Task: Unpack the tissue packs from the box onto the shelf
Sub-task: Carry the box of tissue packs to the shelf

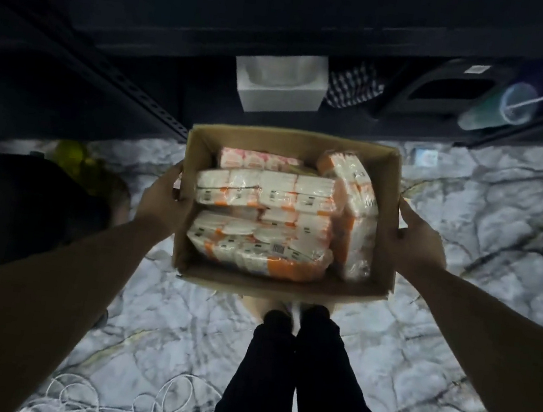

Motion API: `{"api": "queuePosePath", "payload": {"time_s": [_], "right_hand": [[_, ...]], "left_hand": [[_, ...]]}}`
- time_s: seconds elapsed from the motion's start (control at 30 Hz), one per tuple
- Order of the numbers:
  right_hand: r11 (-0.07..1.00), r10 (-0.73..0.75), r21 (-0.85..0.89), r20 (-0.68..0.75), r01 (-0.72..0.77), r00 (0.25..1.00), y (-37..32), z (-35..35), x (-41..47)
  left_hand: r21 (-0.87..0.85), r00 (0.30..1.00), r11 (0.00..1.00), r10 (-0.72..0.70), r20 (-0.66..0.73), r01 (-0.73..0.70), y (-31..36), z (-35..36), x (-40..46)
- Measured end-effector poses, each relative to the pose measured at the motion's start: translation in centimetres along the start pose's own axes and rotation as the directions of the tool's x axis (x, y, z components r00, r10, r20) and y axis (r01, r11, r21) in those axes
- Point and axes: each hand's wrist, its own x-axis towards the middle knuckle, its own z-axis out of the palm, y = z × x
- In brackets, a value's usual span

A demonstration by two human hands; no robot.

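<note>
Centrally, packs [262, 228] fill the open box [279, 283], white and orange, one leaning at the 3 o'clock wall. Left hand [160, 198] grips the 9 o'clock wall, thumb over the rim; right hand [419, 237] grips the 3 o'clock wall, fingers hidden behind it. Box is held above the marbled floor [453, 333]. Dark shelf [215, 43] at 12 o'clock carries a white carton [281, 84]. Cord [120, 400] coils at 7 o'clock.

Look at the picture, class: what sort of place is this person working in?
Probably a dim storeroom or home storage corner. A dark metal shelf holds odd items such as a white box; the floor is marble-patterned; both hands carry a cardboard box of tissue packs.
</note>
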Motion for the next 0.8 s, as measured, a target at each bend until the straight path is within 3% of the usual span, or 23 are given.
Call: {"api": "queuePosePath", "payload": {"time_s": [0.17,0.37,0.53,0.63,0.7,0.8], "right_hand": [[1.0,-0.025,-0.003,0.029,0.025,0.999,-1.2,2.6,3.1],[0.999,-0.007,-0.049,0.025,0.009,1.0,-1.0,3.3,4.4],[1.0,-0.007,0.025,0.107,0.004,0.994,-0.5,2.1,4.1],[0.997,-0.007,0.082,0.073,0.001,0.997,-1.0,1.5,3.9],[0.994,-0.055,0.099,0.02,0.053,0.998,-2.2,1.3,3.8],[0.978,-0.209,-0.003,-0.002,0.209,0.978,-4.2,1.8,3.7]], "left_hand": [[0.007,0.994,0.994,-0.112,-0.009,0.112,-1.9,2.1,1.5],[-0.048,0.989,0.988,-0.15,0.0,0.15,-2.6,3.9,2.1],[0.029,0.99,0.99,-0.14,-0.02,0.14,-1.8,3.6,1.0],[0.02,0.979,0.979,-0.202,0.032,0.202,-0.3,3.7,1.0],[0.078,0.987,0.985,-0.159,0.021,0.157,1.2,3.9,0.9],[0.174,0.997,0.985,0.019,-0.071,-0.006,3.1,4.6,0.2]]}}
